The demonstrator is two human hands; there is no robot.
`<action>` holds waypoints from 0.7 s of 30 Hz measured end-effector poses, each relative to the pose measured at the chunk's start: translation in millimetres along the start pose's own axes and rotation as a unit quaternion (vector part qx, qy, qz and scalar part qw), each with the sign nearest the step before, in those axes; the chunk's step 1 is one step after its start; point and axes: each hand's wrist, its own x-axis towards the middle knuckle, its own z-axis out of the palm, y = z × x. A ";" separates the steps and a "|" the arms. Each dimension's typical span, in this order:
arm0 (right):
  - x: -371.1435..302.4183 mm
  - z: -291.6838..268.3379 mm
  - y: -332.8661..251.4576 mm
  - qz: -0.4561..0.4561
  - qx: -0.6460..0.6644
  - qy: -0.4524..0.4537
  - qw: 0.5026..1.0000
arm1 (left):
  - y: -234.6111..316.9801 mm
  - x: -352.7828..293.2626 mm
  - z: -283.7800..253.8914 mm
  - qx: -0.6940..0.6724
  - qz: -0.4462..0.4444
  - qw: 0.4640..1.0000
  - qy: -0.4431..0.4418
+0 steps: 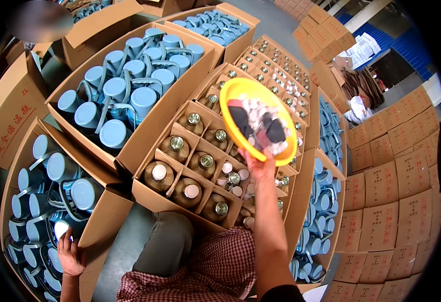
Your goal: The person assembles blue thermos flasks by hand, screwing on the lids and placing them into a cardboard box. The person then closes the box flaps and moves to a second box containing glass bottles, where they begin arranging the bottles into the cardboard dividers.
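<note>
My right hand grips the near rim of a yellow plastic basin, thumb inside, and holds it tilted above a divided carton. Many small pale stoppers and some dark cloth-like pieces lie in the basin. Brownish glass flask liners stand in the carton's compartments. Pale stoppers sit on some of their necks, and one compartment also has loose stoppers around its liner. At the lower left my left hand is empty, fingers extended, by the edge of a carton of blue thermos casings, near a white round piece.
Another large carton of blue casings stands at the upper left, and one lies close on the right. More divided liner cartons continue behind. Closed cartons are stacked at far right. A blurred patch covers the top left corner.
</note>
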 end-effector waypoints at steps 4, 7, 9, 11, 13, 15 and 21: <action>55.1 -21.7 -41.4 -0.083 0.025 -0.081 0.993 | -2.1 7.8 1.0 0.008 -0.001 0.999 -0.037; 60.0 -39.5 -58.3 -0.154 -0.159 -0.107 0.969 | -1.5 9.0 0.0 0.028 -0.008 0.998 -0.056; 41.4 -55.0 -62.0 -0.193 -0.436 0.010 0.879 | -5.0 3.5 0.4 0.028 -0.020 0.997 -0.074; 26.0 -103.7 -53.9 -0.290 -0.536 0.002 0.793 | -4.8 5.8 2.4 0.028 -0.021 0.997 -0.070; -21.1 -111.1 -42.7 -0.309 -0.746 0.024 0.589 | -3.6 1.0 4.4 0.028 -0.024 0.997 -0.071; -52.4 -131.1 -34.7 -0.307 -0.806 0.027 0.505 | -1.0 5.6 1.6 0.027 -0.014 0.997 -0.066; -60.6 -160.4 -13.5 -0.321 -0.843 0.059 0.428 | 0.1 9.0 2.4 0.033 -0.021 0.997 -0.063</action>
